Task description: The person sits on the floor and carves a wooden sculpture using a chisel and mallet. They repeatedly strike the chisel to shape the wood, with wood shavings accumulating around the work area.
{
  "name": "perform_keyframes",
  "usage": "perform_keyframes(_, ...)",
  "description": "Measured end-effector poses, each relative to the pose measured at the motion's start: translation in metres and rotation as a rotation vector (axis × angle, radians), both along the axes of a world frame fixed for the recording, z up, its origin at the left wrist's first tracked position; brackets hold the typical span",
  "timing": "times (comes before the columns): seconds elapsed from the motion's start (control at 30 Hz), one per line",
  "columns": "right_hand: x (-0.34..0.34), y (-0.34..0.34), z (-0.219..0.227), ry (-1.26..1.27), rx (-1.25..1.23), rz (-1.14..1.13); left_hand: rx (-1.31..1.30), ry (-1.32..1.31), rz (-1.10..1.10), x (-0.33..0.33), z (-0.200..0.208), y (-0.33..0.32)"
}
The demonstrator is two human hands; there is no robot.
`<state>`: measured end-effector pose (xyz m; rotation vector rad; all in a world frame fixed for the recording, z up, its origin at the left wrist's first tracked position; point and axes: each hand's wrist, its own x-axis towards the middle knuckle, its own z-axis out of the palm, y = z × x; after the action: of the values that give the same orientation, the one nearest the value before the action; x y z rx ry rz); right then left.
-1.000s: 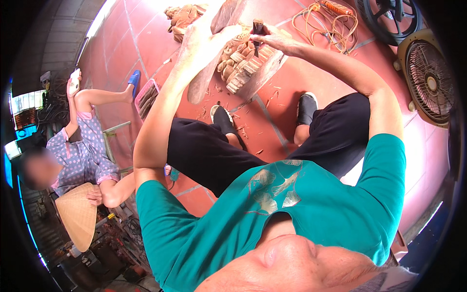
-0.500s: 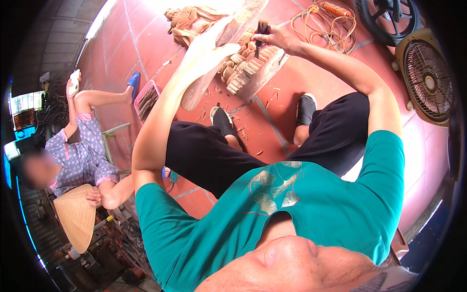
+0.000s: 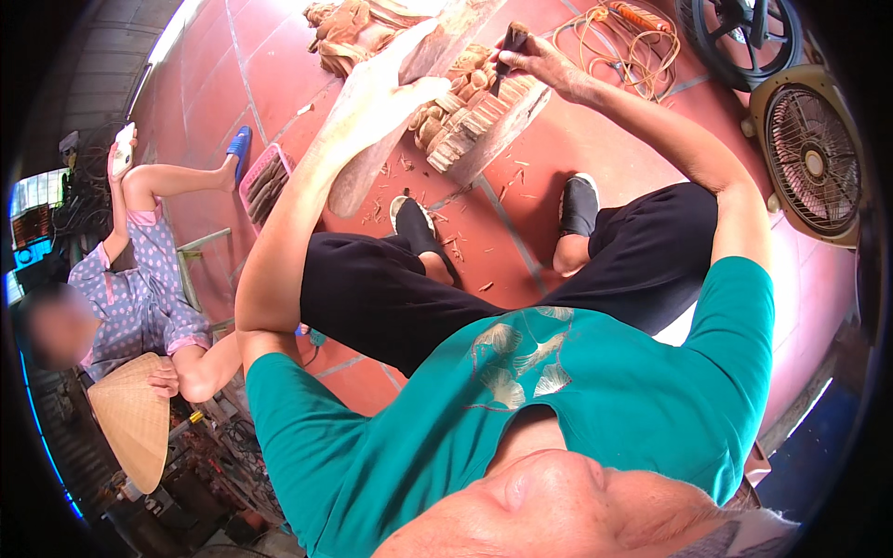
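My right hand (image 3: 547, 67) pinches a dark, short-handled chisel-like tool (image 3: 511, 48), its narrow end pointing down at a ridged, carved block of wood (image 3: 465, 128). Whether the tip touches the wood is too small to tell. My left hand (image 3: 377, 98), washed out by glare, lies across a long wooden plank (image 3: 358, 177) just left of the carving. Its thumb stands apart from its fingers and reaches toward the carving. The fingertips are lost in the brightness.
Wood chips (image 3: 451, 240) litter the red tiles around my shoes. More carved wood (image 3: 349, 37) lies far left. A pink basket (image 3: 265, 191) holds wood pieces. At right are an orange cord (image 3: 642, 51), a wheel (image 3: 744, 37) and a fan (image 3: 809, 153). A person (image 3: 139, 288) sits at left holding a phone.
My right hand and the tool have moved a little right and away from me along the carving, and the tool leans more. The left hand keeps its place on the plank. The view has shifted slightly.
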<state>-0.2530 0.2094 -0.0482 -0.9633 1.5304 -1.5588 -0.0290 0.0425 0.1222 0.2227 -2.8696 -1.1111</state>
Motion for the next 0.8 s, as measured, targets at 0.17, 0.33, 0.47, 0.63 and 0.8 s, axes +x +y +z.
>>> perform_keyframes(0.17,-0.003,-0.003,-0.02,-0.002,0.029,0.024,0.008,0.037,-0.034,-0.006,-0.006,0.001)
perform_keyframes(0.33,-0.001,-0.007,-0.022,0.12,0.121,0.038,0.003,0.073,-0.02,-0.006,-0.005,0.006)
perform_keyframes(0.47,0.01,-0.003,-0.017,0.015,0.037,0.035,-0.037,0.122,-0.012,-0.012,0.003,0.013)
perform_keyframes(0.63,0.012,-0.006,-0.019,0.084,-0.014,0.036,-0.083,0.167,-0.016,-0.021,0.002,0.025)
perform_keyframes(0.8,0.016,-0.005,-0.006,0.266,0.212,0.056,-0.129,-0.061,-0.107,-0.023,-0.03,0.01)
